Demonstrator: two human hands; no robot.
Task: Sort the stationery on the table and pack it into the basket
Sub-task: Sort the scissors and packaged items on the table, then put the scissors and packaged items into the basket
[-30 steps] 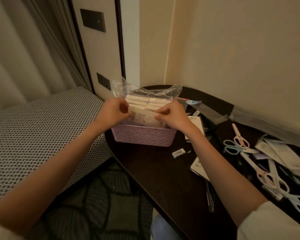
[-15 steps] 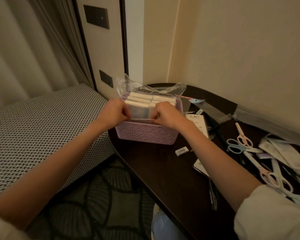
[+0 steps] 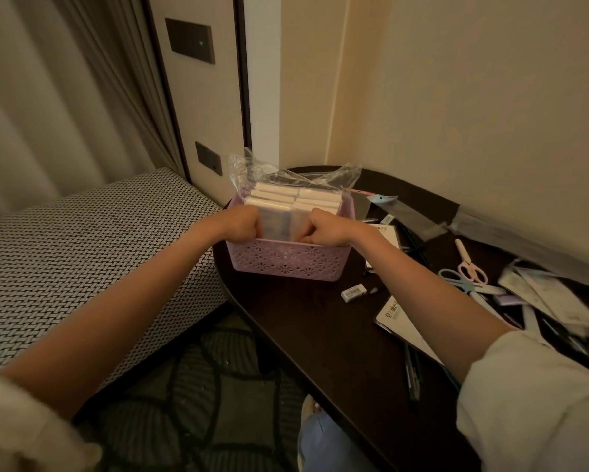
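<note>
At the table's near corner, head view: the lilac basket [image 3: 288,264] stands on the dark table [image 3: 320,335], with white packets in a loose clear bag [image 3: 286,178] filling its back half.
Packet in hand: a flat, clear-wrapped packet [image 3: 274,224] stands upright just inside the basket's near wall, in front of the white packets, between the two hands.
Left hand [image 3: 240,224]: fingers curled, pinching the packet's left edge at the rim.
Right hand [image 3: 323,228]: fingers curled the same way on the packet's right edge, knuckles over the near wall.
Packet and fingers: it spans the gap from one hand to the other; fingertips are hidden behind it and the wall, so how deep they reach cannot be told.
Handling, as a judgement: light, thin and bendable, with slippery wrap; best held by both side edges, as here, so it slides down straight instead of buckling.
Step, as a judgement: seating this packet in the front slot.
Still on the table: a small white eraser [image 3: 353,292], pink scissors [image 3: 470,265], blue scissors [image 3: 456,281], a notepad [image 3: 402,321], pens [image 3: 412,373] and loose wrappers at the right.
</note>
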